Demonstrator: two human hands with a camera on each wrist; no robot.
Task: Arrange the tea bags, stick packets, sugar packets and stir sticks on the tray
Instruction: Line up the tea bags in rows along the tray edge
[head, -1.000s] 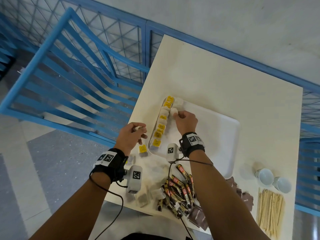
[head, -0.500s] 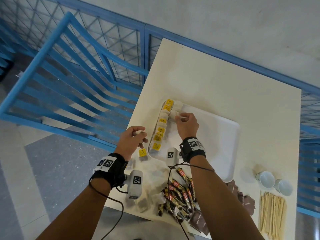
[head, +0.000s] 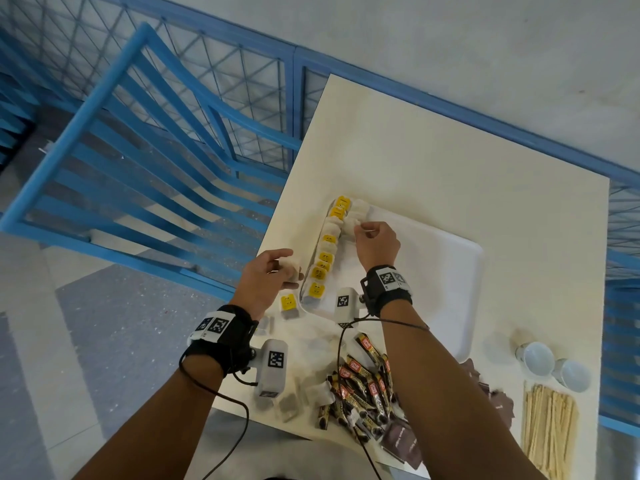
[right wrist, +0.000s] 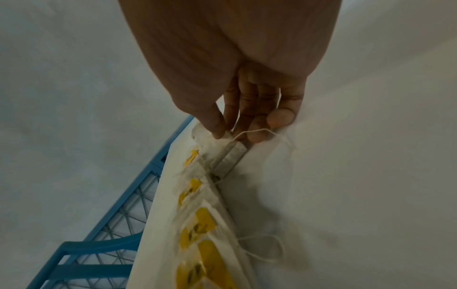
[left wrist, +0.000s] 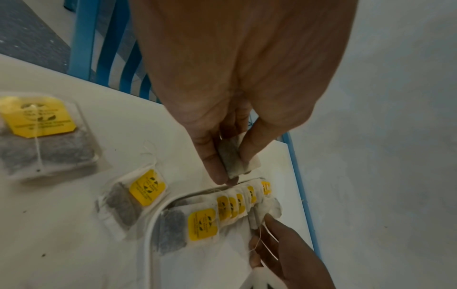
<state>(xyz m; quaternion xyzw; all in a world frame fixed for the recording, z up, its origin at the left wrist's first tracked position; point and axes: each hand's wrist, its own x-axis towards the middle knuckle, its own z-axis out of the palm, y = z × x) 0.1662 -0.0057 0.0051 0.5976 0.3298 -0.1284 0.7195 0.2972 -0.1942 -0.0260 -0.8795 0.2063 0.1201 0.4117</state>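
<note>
Cream tabletop (head: pixel 433 161), with a heap of red-and-brown stick packets (head: pixel 363 382), dark brown sugar packets (head: pixel 401 441), pale wooden stir sticks (head: pixel 549 424) and two white paper cups (head: pixel 552 365) along the near edge, at 5 to 6 o'clock of the white rectangular tray (head: pixel 433 271). Yellow-tagged paper tea bags (head: pixel 325 258) overlapping in a row along the tray's 9 o'clock rim; loose ones beside it. Sugar packets partly hidden by the right forearm. Left hand (head: pixel 266 275) pinching a folded tea bag (left wrist: pixel 235 160) just outside the rim. Right hand (head: pixel 375 242) pinching a tea bag (right wrist: pixel 230 154) at the row's far end.
</note>
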